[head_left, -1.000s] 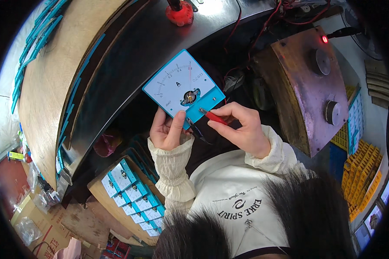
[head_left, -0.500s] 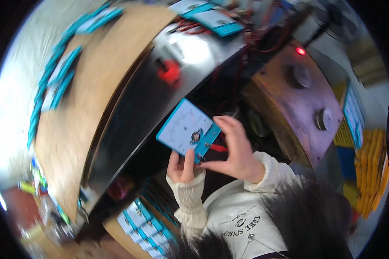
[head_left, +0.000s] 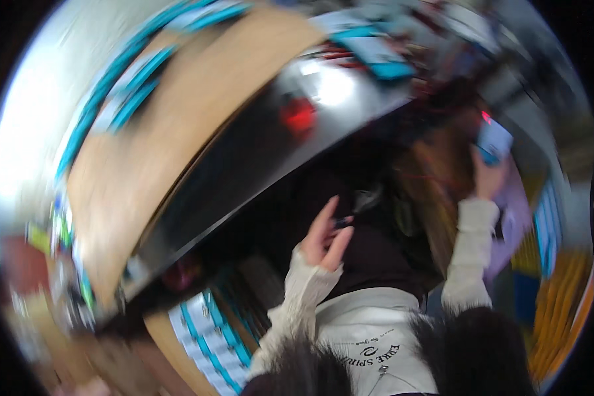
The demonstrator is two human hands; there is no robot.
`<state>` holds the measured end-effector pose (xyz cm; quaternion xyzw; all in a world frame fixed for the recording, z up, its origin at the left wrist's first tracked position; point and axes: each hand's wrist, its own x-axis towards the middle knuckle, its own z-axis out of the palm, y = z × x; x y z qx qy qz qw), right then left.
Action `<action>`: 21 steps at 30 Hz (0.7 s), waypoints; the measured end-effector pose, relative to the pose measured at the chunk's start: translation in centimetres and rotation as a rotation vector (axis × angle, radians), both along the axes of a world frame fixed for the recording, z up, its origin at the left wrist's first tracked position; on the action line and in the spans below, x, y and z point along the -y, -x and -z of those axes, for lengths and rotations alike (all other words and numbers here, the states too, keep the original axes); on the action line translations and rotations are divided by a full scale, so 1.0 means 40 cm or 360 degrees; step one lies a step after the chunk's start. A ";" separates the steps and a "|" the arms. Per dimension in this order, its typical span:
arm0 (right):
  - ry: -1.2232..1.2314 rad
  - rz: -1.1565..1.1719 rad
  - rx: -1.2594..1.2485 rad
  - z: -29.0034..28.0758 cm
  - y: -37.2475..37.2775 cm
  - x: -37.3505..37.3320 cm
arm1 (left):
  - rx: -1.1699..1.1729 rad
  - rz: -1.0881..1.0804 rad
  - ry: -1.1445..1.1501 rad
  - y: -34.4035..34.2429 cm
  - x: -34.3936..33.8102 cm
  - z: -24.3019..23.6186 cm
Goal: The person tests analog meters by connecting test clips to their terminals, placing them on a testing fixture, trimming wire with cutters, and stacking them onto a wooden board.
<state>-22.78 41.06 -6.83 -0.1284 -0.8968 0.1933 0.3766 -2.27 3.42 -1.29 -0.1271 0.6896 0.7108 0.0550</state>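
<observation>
My right hand [head_left: 490,173] is stretched far to the right, closed on a teal-and-white analog meter [head_left: 496,140]. The meter is blurred, beside a glowing red light [head_left: 486,117] over the wooden bench at the right. In front of my body, above my lap, my left hand [head_left: 322,236] pinches a small black piece [head_left: 340,223] between thumb and fingers. Its exact kind is too small to make out.
A wooden board [head_left: 178,112] and a dark shiny worktop [head_left: 244,158] run across the left, with a red object [head_left: 298,117] on it. More teal-and-white meters [head_left: 376,56] lie at the back. A box of meters [head_left: 208,336] stands lower left; yellow trays [head_left: 561,310] are stacked at right.
My right hand has carried the meter from in front of me to the far right. My left hand has let go of the meter and moved slightly right and up. The view has shifted.
</observation>
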 end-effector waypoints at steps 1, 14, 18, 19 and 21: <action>-0.0159 -0.0130 -0.0083 -0.014 0.009 -0.013 | -0.0119 -0.0071 0.0040 0.000 0.002 0.009; -0.0263 -0.0062 0.0094 0.003 -0.025 0.034 | 0.0076 -0.0240 0.0228 -0.037 0.014 -0.066; 0.0384 -0.0679 0.0053 -0.034 -0.216 0.336 | -0.0077 -0.0074 0.0469 -0.019 -0.005 -0.092; 0.0416 -0.0916 0.0149 -0.045 -0.275 0.435 | -0.0136 -0.0069 0.0479 -0.022 -0.010 -0.077; 0.0788 -0.1421 0.0461 -0.080 -0.363 0.574 | -0.0140 -0.0013 0.0451 -0.023 -0.008 -0.059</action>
